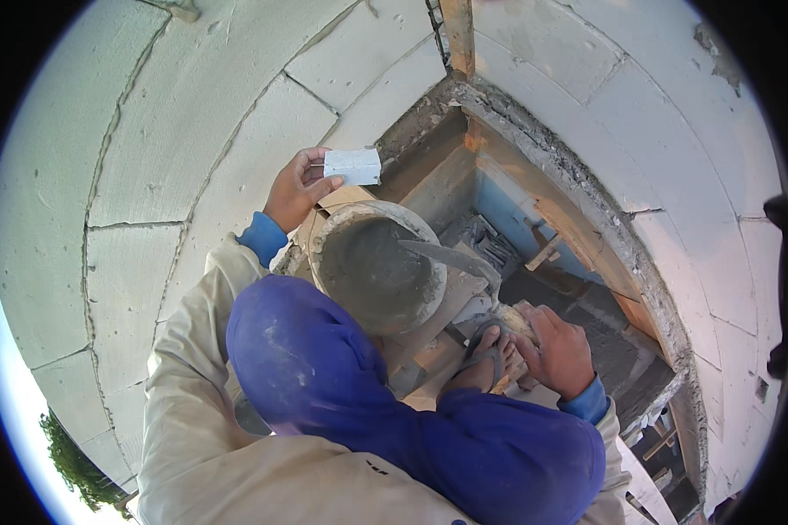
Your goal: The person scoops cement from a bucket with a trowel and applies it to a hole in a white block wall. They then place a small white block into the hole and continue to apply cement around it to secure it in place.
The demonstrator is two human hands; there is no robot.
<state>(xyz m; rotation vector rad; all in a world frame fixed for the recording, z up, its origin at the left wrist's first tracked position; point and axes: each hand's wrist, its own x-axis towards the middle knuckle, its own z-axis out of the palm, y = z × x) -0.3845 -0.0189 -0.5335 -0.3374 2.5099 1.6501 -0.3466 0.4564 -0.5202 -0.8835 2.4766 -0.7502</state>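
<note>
My left hand (299, 191) grips a small pale rectangular piece (351, 166), its fingertips and thumb at the left end, above a round bucket (425, 306) of wet grey mortar (363, 267). My right hand (556, 350) is closed on the wooden handle of a trowel (460, 261), whose blade reaches left over the bucket's right side, its tip above the mortar. My sandalled foot (477, 367) rests just left of my right hand, on boards below the bucket.
Pale block walls (140, 149) (639, 140) meet at a corner with a wooden post (458, 31). Below them run a rough concrete ledge (569, 166) and timber formwork (578, 245). A lower level (569, 306) shows through an opening at the right. Foliage (74, 459) shows at lower left.
</note>
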